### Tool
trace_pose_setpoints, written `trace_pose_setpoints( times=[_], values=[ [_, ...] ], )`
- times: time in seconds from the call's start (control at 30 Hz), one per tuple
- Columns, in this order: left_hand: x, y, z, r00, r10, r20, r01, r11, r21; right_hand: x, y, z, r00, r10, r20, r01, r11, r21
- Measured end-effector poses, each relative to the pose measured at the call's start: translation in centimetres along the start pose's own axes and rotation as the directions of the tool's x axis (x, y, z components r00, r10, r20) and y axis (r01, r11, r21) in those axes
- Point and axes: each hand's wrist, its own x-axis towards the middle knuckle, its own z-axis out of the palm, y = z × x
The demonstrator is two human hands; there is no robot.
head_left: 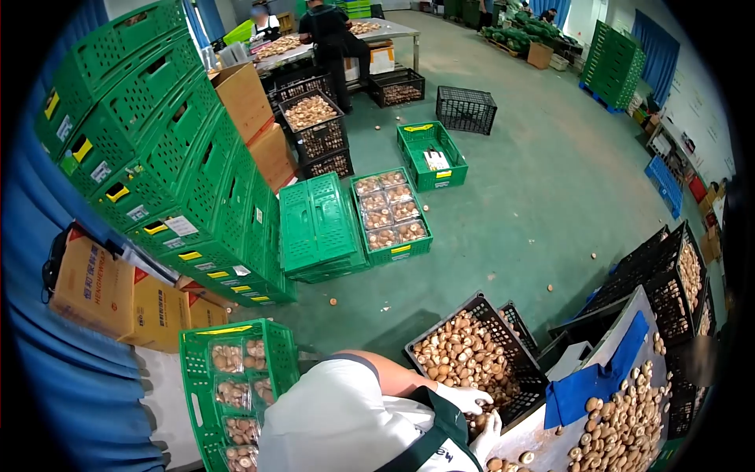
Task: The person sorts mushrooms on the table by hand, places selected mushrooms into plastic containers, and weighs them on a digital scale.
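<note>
My left hand, in a white glove, is at the near end of a black crate of brown mushrooms. Its fingers curl down onto mushrooms there. Close beside it, my right hand, also gloved, has bent fingers turned toward the left; what they hold is hidden. A few mushrooms show between the two hands. The crate tilts against the metal table, where a heap of mushrooms and a blue cloth lie.
At my side, a green crate holds clear packs of mushrooms. Tall stacked green crates stand at left. Ahead on the floor are a crate of packs and a green crate. Two people work at a far table.
</note>
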Motion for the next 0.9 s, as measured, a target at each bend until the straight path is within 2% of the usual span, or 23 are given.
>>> trace_pose_setpoints(
  times=[0.07, 0.1, 0.2, 0.23, 0.27, 0.3, 0.33, 0.37, 0.4, 0.43, 0.47, 0.53, 0.57, 0.6, 0.63, 0.67, 0.7, 0.73, 0.77, 0.8, 0.83, 0.87, 0.9],
  values=[
    [-2.8, 5.1, 0.2, 0.97, 0.237, 0.052, -0.235, 0.864, 0.446, -1.1, -2.9, 2.1, 0.99, 0.066, 0.124, -0.072, 0.996, 0.045],
    [-2.8, 4.2, 0.1, 0.942, 0.328, 0.071, -0.321, 0.822, 0.469, -2.0, -4.5, 3.7, 0.994, 0.059, 0.088, -0.066, 0.995, 0.076],
    [-4.0, 6.6, -0.1, 0.966, 0.256, -0.044, -0.18, 0.784, 0.594, -1.5, -5.0, 5.2, 0.983, -0.162, 0.09, 0.172, 0.979, -0.111],
    [-4.2, 6.7, -0.2, 0.966, 0.245, -0.08, -0.162, 0.819, 0.55, -2.4, -6.4, 6.2, 0.996, -0.056, 0.075, 0.058, 0.998, -0.016],
    [-4.5, 7.3, -0.4, 0.969, 0.238, -0.064, -0.162, 0.81, 0.564, -2.1, -6.4, 6.0, 0.986, -0.124, 0.116, 0.138, 0.983, -0.121],
    [-3.6, 5.3, -0.8, 0.93, 0.366, -0.027, -0.283, 0.762, 0.582, -3.5, -8.8, 6.9, 0.985, -0.002, 0.172, -0.005, 0.999, 0.041],
    [-5.0, 8.0, -0.6, 0.956, 0.293, 0.013, -0.259, 0.824, 0.503, -2.7, -6.7, 5.8, 0.974, 0.044, 0.22, -0.059, 0.996, 0.062],
    [-5.2, 9.5, -0.1, 0.954, 0.298, 0.038, -0.268, 0.784, 0.561, -3.9, -7.8, 6.1, 0.981, -0.084, 0.178, 0.094, 0.994, -0.049],
    [-4.9, 8.8, 0.0, 0.945, 0.327, 0.018, -0.263, 0.726, 0.635, -4.4, -7.9, 5.7, 0.978, -0.09, 0.186, 0.098, 0.994, -0.037],
    [-4.8, 9.5, 0.3, 0.911, 0.404, 0.081, -0.369, 0.71, 0.6, -6.1, -10.1, 5.6, 0.99, -0.083, 0.114, 0.102, 0.98, -0.168],
    [-4.0, 9.3, 1.0, 0.979, 0.144, 0.142, -0.191, 0.892, 0.409, -8.0, -11.5, 5.2, 0.994, -0.107, 0.029, 0.11, 0.98, -0.168],
    [-3.5, 7.1, 1.9, 0.976, 0.129, 0.178, -0.198, 0.866, 0.46, -10.3, -8.8, 2.2, 0.955, -0.247, -0.163, 0.116, 0.821, -0.559],
    [-3.8, 8.7, 2.3, 0.963, 0.157, 0.221, -0.254, 0.809, 0.531, -12.3, -9.7, 1.2, 0.945, -0.058, -0.323, -0.056, 0.941, -0.333],
    [-3.5, 9.5, 2.8, 0.96, 0.136, 0.244, -0.249, 0.815, 0.523, -14.0, -10.7, 0.2, 0.902, 0.134, -0.411, -0.176, 0.982, -0.065],
    [-2.9, 9.6, 3.1, 0.959, 0.092, 0.269, -0.231, 0.804, 0.548, -15.9, -10.1, -1.1, 0.821, -0.129, -0.556, 0.07, 0.99, -0.126],
    [-2.4, 9.5, 3.3, 0.957, 0.052, 0.285, -0.214, 0.791, 0.573, -19.0, -11.4, -2.4, 0.744, -0.304, -0.595, 0.023, 0.902, -0.432],
    [-2.1, 9.0, 3.3, 0.954, 0.04, 0.297, -0.203, 0.814, 0.544, -22.2, -12.7, -3.8, 0.639, -0.467, -0.611, -0.108, 0.732, -0.673],
    [-1.5, 8.6, 3.8, 0.953, 0.021, 0.303, -0.183, 0.836, 0.517, -25.8, -8.5, -7.4, 0.478, -0.224, -0.85, 0.067, 0.973, -0.219],
    [-1.0, 8.5, 4.1, 0.947, -0.035, 0.319, -0.134, 0.86, 0.493, -30.3, -9.1, -8.1, 0.339, -0.182, -0.923, 0.121, 0.981, -0.148],
    [-0.6, 9.3, 5.0, 0.934, -0.066, 0.35, -0.133, 0.847, 0.515, -34.5, -8.6, -9.3, 0.149, -0.186, -0.971, 0.027, 0.983, -0.184],
    [-0.1, 9.5, 5.6, 0.918, -0.092, 0.385, -0.131, 0.847, 0.515, -39.4, -7.3, -10.3, -0.009, -0.036, -0.999, 0.167, 0.985, -0.037],
    [0.4, 9.6, 6.1, 0.9, -0.116, 0.419, -0.131, 0.847, 0.515, -44.1, -5.0, -10.7, -0.202, -0.242, -0.949, 0.039, 0.966, -0.254],
    [0.7, 9.6, 6.7, 0.881, -0.141, 0.452, -0.125, 0.851, 0.509, -48.1, -4.4, -10.1, -0.343, -0.166, -0.924, -0.083, 0.986, -0.146]
  ],
)
